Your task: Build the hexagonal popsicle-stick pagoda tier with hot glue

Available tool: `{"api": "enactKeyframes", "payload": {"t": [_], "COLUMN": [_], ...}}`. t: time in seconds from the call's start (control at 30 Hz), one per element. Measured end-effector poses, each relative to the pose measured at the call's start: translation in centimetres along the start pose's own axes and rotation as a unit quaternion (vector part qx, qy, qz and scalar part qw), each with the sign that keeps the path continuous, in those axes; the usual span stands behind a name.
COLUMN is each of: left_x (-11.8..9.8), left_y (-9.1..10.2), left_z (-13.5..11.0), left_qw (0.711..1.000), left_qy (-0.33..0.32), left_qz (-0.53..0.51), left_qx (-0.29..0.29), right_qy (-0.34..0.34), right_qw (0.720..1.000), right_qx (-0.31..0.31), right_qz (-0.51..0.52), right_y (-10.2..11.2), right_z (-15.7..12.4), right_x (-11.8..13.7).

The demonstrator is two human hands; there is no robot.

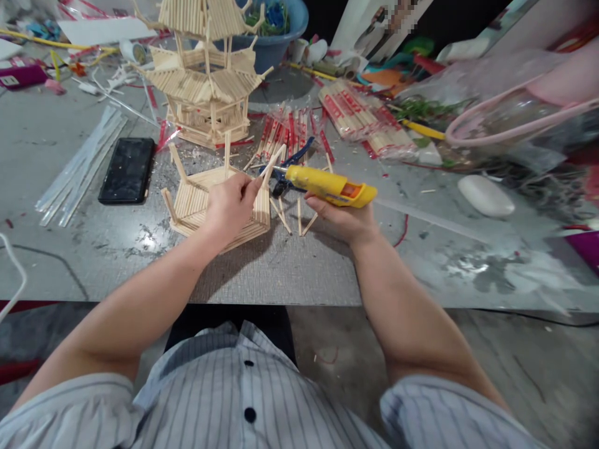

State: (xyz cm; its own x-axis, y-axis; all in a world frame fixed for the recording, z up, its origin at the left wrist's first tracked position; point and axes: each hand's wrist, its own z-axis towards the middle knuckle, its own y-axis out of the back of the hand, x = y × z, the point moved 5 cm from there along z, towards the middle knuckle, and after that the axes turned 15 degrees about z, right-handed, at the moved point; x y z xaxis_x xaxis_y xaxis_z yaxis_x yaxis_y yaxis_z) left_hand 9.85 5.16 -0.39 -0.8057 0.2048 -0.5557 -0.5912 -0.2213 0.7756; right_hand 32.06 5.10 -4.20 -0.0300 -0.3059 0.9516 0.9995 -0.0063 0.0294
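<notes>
Left hand: fingers pinching a slim pale wooden stick, slanting away rightward
Right hand: fingers wrapped round a yellow plastic glue gun
Nozzle: pointing left, beside the stick; contact unclear
Pale hexagonal stick-built platform: under the left hand

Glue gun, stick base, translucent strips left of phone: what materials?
Glue gun: probably molded plastic, semi-gloss; smooth yellow shell.
Stick base: likely bare wood or bamboo, matte; pale tan rods.
Translucent strips: plastic or hot-melt glue, can't tell which; glossy highlights.
</notes>
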Motion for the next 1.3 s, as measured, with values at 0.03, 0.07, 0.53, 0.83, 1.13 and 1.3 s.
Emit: {"api": "enactKeyframes", "payload": {"t": [0.03,0.07,0.53,0.83,1.13,1.3], "left_x": [0.0,-0.1,-0.2,-0.3,-0.2,-0.3], "left_y": [0.0,0.0,-0.1,-0.1,-0.1,0.0], "left_z": [0.0,0.0,-0.3,-0.2,-0.3,-0.4], "left_qw": [1.0,1.0,0.998,0.998,0.996,0.995], "left_qy": [-0.006,-0.01,-0.05,-0.056,-0.084,-0.088], "left_qz": [0.011,0.02,0.011,0.014,0.008,0.005], "left_qx": [-0.002,-0.005,-0.022,-0.031,-0.038,-0.042], "right_qy": [0.02,0.039,0.103,0.127,0.127,0.1], "right_qw": [1.0,0.999,0.993,0.99,0.989,0.993], "right_qx": [0.009,0.012,0.031,0.025,0.031,0.032], "right_qz": [-0.022,-0.037,-0.043,-0.051,-0.069,-0.062], "right_y": [0.0,0.0,-0.3,-0.2,-0.3,-0.1], "right_z": [0.0,0.0,-0.3,-0.2,-0.4,-0.4], "right_x": [0.0,0.0,0.9,0.8,1.5,1.2]}}
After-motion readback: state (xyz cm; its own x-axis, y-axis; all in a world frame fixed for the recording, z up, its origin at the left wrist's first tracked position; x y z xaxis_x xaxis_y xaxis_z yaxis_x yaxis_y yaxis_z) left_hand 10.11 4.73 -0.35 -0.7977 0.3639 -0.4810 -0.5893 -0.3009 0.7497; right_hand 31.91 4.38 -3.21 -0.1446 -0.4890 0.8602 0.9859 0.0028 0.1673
